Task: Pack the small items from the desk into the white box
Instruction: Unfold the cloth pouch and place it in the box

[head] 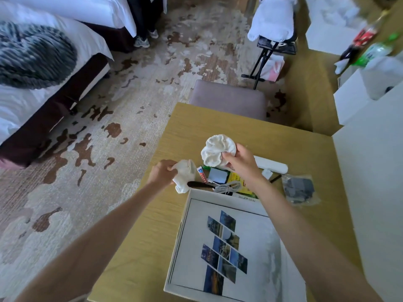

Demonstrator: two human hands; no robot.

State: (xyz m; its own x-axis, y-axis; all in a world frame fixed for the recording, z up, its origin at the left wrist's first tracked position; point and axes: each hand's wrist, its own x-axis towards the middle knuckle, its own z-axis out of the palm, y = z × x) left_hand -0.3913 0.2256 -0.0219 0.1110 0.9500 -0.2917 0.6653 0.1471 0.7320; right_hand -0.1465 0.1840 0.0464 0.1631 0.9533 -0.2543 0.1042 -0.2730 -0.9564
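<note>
White box (185, 240) right below me, left hand (162, 173) and right hand (242, 163) each pinching a rolled sock (218, 150), so I'd tuck them flat into a corner.

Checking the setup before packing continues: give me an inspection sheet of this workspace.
Surface: wooden desk, bare along its far edge.
Job's things: white box open, a printed sheet with photo tiles lying inside; white tube, bagged grey item, green and yellow packets and black brush on the desk beyond the box.
Clutter: nothing seen apart from these.
Grippers: left hand holds a white cloth bundle; right hand holds a second cloth bundle raised above the items.
Cables: coiled white cable by the box's far rim.
Surroundings: grey chair, beds, patterned carpet.
</note>
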